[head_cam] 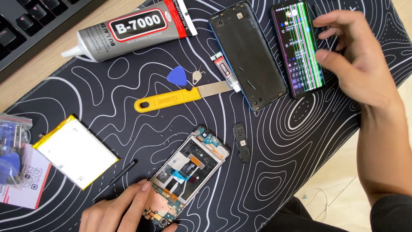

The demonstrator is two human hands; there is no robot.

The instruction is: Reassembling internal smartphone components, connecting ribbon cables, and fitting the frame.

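My left hand [122, 210] rests at the bottom edge on the lower end of an opened phone frame [189, 167] with exposed boards and flex cables. My right hand [352, 60] hovers at the upper right, fingers apart, thumb touching the lit, cracked screen of a second phone [297, 47] streaked with coloured lines. A dark back cover [248, 53] lies just left of that phone. A thin black spudger [122, 172] lies beside my left hand.
On the black patterned mat [274, 150] lie a white battery with yellow edges [75, 150], a yellow-handled metal scraper [180, 98], a blue pick [177, 76], a large grey glue tube [128, 30], a small glue tube [226, 72] and a small black module [241, 142]. Keyboard [30, 25] top left; bagged parts [15, 146] left.
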